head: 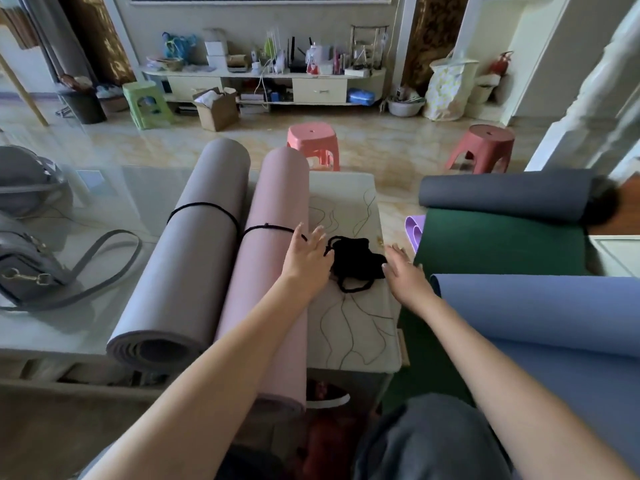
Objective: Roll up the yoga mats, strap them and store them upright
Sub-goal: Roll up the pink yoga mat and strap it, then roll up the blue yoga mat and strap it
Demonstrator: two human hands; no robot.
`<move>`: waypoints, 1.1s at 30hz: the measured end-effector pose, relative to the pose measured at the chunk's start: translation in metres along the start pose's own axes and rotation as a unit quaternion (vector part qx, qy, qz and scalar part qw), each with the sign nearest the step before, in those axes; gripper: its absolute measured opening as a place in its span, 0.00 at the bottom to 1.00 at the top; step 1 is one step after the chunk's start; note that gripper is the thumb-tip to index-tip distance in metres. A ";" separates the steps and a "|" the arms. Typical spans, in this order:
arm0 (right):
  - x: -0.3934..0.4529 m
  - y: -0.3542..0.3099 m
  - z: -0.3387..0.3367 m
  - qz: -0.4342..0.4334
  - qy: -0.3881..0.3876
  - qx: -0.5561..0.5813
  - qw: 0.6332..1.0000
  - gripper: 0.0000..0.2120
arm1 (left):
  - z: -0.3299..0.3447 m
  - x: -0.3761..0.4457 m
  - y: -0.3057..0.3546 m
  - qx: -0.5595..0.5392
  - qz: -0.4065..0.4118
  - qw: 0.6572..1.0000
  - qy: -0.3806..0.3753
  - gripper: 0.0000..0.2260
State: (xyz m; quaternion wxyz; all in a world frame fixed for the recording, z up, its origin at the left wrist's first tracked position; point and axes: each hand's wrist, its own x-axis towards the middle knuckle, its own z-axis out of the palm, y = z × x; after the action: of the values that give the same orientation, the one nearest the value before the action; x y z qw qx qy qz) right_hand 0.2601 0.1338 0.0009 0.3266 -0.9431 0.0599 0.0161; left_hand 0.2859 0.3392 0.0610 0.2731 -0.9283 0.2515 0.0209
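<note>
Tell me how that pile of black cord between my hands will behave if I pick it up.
The black cord pile lies in loose, tangled loops on the cushion, so it will probably hang limp and trail rather than hold shape. It looks thin, so likely light. The loops may snag on each other; neither the left hand nor the right hand grips it yet.

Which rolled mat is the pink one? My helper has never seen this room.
Start at the white cushion in the middle. Two rolled mats lie along its left edge; the pink mat touches the cushion, beside the grey mat. Both wear black cords; only the pink one lies under the left hand.
</note>
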 end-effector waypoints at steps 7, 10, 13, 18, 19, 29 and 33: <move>-0.091 0.069 -0.068 0.115 0.053 0.045 0.991 0.24 | -0.037 -0.017 0.046 -0.035 0.046 0.998 -0.003 0.24; -0.143 0.106 -0.085 0.160 0.076 0.033 0.984 0.24 | -0.053 -0.010 0.093 -0.047 0.089 0.994 0.038 0.24; -0.189 0.154 -0.091 0.197 0.082 0.037 0.976 0.25 | -0.066 0.001 0.147 -0.062 0.156 0.983 0.068 0.24; -0.266 0.262 -0.069 0.363 0.021 -0.018 0.931 0.34 | -0.060 0.017 0.256 -0.111 0.274 0.952 0.080 0.26; -0.279 0.286 -0.056 0.405 -0.011 -0.018 0.914 0.38 | -0.054 0.020 0.280 -0.118 0.295 0.945 0.076 0.27; -0.314 0.404 0.074 0.586 -0.171 -0.033 0.791 0.55 | 0.053 0.051 0.458 -0.156 0.440 0.881 -0.076 0.33; -0.319 0.440 0.110 0.600 -0.207 -0.026 0.773 0.57 | 0.088 0.053 0.498 -0.170 0.453 0.865 -0.134 0.31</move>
State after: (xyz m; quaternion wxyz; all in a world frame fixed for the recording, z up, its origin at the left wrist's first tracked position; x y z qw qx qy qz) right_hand -0.1099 -0.1085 -0.3337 0.2305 -0.6980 0.5436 0.4052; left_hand 0.1032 -0.0001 -0.2704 0.1025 -0.7324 0.5981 0.3087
